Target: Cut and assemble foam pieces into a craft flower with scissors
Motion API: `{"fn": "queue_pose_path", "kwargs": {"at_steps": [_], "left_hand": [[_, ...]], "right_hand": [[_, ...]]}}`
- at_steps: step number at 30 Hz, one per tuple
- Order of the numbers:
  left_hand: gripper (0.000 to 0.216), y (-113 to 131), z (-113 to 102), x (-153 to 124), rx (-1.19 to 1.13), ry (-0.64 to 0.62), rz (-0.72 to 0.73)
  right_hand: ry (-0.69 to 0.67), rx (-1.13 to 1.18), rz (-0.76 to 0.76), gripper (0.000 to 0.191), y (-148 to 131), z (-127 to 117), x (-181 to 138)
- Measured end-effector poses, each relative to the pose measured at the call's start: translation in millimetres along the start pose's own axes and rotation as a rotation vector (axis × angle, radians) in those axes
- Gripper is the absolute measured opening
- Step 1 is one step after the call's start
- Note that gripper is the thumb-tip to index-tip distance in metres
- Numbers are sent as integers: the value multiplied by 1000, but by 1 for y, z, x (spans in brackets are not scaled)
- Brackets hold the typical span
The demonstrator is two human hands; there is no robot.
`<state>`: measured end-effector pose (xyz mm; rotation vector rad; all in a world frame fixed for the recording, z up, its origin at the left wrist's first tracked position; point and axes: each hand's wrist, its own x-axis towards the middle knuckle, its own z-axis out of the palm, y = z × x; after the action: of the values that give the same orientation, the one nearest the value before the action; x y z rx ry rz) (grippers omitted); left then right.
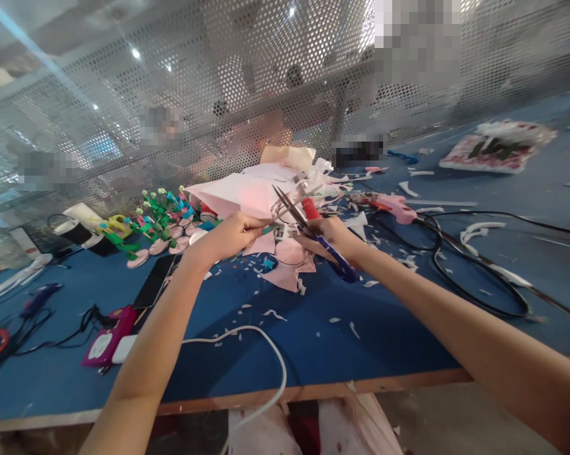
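My right hand (335,239) grips a pair of scissors (292,207), their blades slightly apart and pointing up and to the left. The blue handle hangs below the palm. Just left of the blades, my left hand (237,237) is closed in a pinch; what its fingertips hold is too small to make out. Beneath and between both hands lie cut pieces of pink paper (285,278) and a small blue star-shaped piece (268,264). Behind them is a pile of pale pink sheets (247,193), with a red cylindrical thing (309,208) near the scissors.
Small green craft plants on pink round bases (138,258) stand at left, near a dark phone (155,281) and a magenta case (109,335). A pink glue gun (399,208) with a looping black cord lies at right. White scraps litter the blue table (323,347); perforated metal (266,57) rises behind.
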<state>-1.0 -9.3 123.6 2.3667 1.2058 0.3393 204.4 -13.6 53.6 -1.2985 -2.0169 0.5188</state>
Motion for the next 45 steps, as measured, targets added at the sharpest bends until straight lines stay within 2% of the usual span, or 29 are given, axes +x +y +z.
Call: {"fn": "queue_pose_path", "kwargs": {"at_steps": [5,10,14,17,22,25,30,34,38,45], "left_hand": [[40,2,9,4,-29,-72,-2],[37,-1,-1,0,-16,32,33],[38,1,-10,-5,24,44,1],[36,3,-7,-4,9,65,18],[35,5,7,2,-33,-17,9],[37,2,10,5,-60,-44,3],[39,-3,-3,0,-54,15,15],[41,1,-11,-5,-5,26,-5],[41,2,-3,-1,-47,36,18],[38,0,14,7,-42,-21,25]], "right_hand": [[-65,-33,-30,48,4,-8,0],[-15,-61,2,38,-4,-4,0],[17,-68,17,40,-8,1,-1],[68,-60,26,42,-6,2,-2],[-42,-32,-45,47,0,-5,-2],[-77,-48,-36,46,0,-7,-2],[15,-80,-3,34,-5,-2,-1],[50,-84,0,33,-7,2,-1],[68,-90,20,37,-4,1,-4],[-18,-118,-33,44,-5,-7,-6]]}}
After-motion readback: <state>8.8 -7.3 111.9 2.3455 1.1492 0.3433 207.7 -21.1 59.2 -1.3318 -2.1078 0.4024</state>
